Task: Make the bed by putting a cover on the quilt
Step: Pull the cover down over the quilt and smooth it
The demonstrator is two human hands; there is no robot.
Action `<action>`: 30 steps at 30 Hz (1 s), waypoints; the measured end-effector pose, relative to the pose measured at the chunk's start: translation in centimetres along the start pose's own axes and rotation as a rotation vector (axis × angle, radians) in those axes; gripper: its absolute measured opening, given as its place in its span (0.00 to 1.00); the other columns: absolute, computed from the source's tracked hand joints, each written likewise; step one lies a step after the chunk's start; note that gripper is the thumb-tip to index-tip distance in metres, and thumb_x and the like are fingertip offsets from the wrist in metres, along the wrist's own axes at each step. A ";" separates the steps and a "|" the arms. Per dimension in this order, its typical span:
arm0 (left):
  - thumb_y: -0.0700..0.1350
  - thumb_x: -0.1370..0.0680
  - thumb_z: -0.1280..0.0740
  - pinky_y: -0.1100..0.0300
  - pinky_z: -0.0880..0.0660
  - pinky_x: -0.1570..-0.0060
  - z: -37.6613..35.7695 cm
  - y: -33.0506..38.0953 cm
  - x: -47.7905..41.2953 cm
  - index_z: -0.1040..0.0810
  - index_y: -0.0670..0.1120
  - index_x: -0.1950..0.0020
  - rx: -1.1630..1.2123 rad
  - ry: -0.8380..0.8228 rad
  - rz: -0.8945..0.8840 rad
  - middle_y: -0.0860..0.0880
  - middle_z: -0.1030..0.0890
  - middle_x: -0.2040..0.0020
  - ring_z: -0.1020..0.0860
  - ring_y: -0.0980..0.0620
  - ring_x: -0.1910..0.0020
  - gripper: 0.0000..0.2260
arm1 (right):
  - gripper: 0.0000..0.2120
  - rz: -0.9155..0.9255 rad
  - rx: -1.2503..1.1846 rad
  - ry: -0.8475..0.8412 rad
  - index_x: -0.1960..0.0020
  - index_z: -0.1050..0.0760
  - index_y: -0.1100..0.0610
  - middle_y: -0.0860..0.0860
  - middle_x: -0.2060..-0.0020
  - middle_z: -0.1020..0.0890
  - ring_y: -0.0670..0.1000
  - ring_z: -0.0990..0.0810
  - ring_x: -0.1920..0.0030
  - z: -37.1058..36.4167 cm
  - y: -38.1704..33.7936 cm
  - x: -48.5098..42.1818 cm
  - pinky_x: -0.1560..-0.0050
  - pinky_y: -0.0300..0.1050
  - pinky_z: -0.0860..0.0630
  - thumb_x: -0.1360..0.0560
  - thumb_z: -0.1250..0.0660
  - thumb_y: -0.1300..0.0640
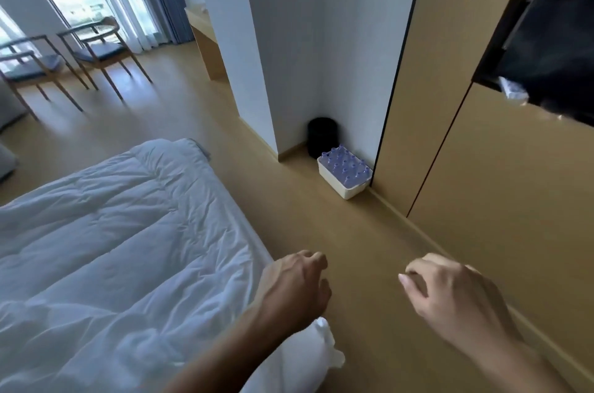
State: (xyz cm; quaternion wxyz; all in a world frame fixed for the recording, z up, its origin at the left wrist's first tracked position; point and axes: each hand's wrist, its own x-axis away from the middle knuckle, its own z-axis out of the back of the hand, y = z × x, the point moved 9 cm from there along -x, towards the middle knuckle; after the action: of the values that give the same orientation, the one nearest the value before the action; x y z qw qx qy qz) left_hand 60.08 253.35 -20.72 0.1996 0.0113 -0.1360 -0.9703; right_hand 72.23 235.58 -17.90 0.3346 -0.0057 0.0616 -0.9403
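A white quilt (106, 248) lies rumpled across the bed on the left, its near corner (324, 347) hanging off the bed's edge below my left forearm. My left hand (295, 286) hovers over the bed's right edge with fingers loosely curled and nothing in them. My right hand (450, 293) hangs over the wooden floor to the right, fingers also loosely curled and empty. Neither hand touches the quilt. I see no separate cover.
A wooden wardrobe (482, 135) lines the right side. A white crate of water bottles (344, 174) and a black bin (321, 135) stand in the corner by a white wall. Two wooden chairs (99, 49) stand by the window at far left. Wooden floor (305, 232) runs between bed and wardrobe.
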 end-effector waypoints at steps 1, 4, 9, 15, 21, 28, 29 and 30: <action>0.53 0.22 0.41 0.58 0.24 0.58 0.1 1.2 -0.7 0.24 0.54 0.41 0.023 0.028 0.024 0.56 0.19 0.50 0.20 0.55 0.53 0.12 | 0.10 0.014 0.019 0.012 0.66 0.23 0.46 0.43 0.68 0.21 0.51 0.21 0.69 0.4 1.3 -0.9 0.69 0.40 0.37 0.32 0.23 0.45; 0.54 0.22 0.41 0.57 0.23 0.53 0.0 3.2 -2.3 0.23 0.55 0.40 0.075 0.052 0.110 0.57 0.19 0.48 0.20 0.56 0.51 0.14 | 0.09 0.077 0.025 0.025 0.61 0.21 0.46 0.43 0.64 0.20 0.50 0.20 0.65 1.6 3.8 -3.7 0.65 0.41 0.37 0.27 0.29 0.43; 0.53 0.21 0.38 0.58 0.23 0.53 0.2 2.4 -5.5 0.23 0.53 0.38 0.036 0.063 0.219 0.56 0.20 0.46 0.21 0.54 0.48 0.13 | 0.10 0.155 -0.067 0.028 0.57 0.19 0.46 0.44 0.59 0.19 0.50 0.20 0.61 1.5 5.0 -8.7 0.62 0.41 0.35 0.23 0.33 0.42; 0.55 0.21 0.38 0.57 0.21 0.52 0.3 0.3 -10.7 0.23 0.54 0.37 0.057 0.071 0.293 0.56 0.21 0.44 0.22 0.55 0.47 0.14 | 0.11 0.185 -0.099 -0.038 0.56 0.19 0.48 0.44 0.57 0.18 0.49 0.19 0.57 -0.6 5.0 -14.8 0.59 0.42 0.34 0.23 0.34 0.43; 0.56 0.22 0.38 0.63 0.26 0.58 2.5 -6.2 -16.9 0.24 0.54 0.37 0.068 0.088 0.396 0.56 0.20 0.46 0.21 0.57 0.51 0.15 | 0.12 0.274 -0.057 -0.025 0.53 0.20 0.47 0.43 0.57 0.18 0.47 0.19 0.57 -0.8 1.6 -25.2 0.59 0.42 0.34 0.22 0.36 0.40; 0.58 0.24 0.41 0.56 0.21 0.58 7.3 -19.1 -25.3 0.24 0.55 0.43 -0.052 0.038 0.495 0.56 0.21 0.52 0.20 0.55 0.55 0.14 | 0.09 0.429 -0.021 -0.038 0.57 0.21 0.46 0.43 0.63 0.18 0.46 0.18 0.62 -2.8 -8.2 -40.7 0.63 0.40 0.32 0.27 0.29 0.41; 0.59 0.24 0.42 0.55 0.21 0.58 7.9 -20.5 -26.7 0.24 0.55 0.44 -0.072 0.035 0.492 0.56 0.22 0.52 0.20 0.54 0.56 0.14 | 0.09 0.440 -0.010 -0.040 0.60 0.22 0.46 0.43 0.66 0.19 0.46 0.19 0.65 -3.0 -9.6 -42.9 0.66 0.40 0.33 0.29 0.26 0.42; 0.59 0.24 0.43 0.54 0.21 0.57 8.6 -22.1 -28.0 0.24 0.55 0.44 -0.088 0.036 0.498 0.55 0.21 0.52 0.20 0.54 0.56 0.15 | 0.09 0.460 0.015 -0.044 0.62 0.22 0.46 0.42 0.67 0.20 0.46 0.20 0.67 -3.1 -11.1 -45.1 0.67 0.39 0.34 0.31 0.24 0.43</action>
State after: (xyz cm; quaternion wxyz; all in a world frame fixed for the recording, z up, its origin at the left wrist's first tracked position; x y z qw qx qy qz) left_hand 76.70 286.00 -19.28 0.4353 -0.0141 -0.0889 -0.8958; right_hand 100.09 272.87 -18.25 0.5416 -0.0096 0.0468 -0.8393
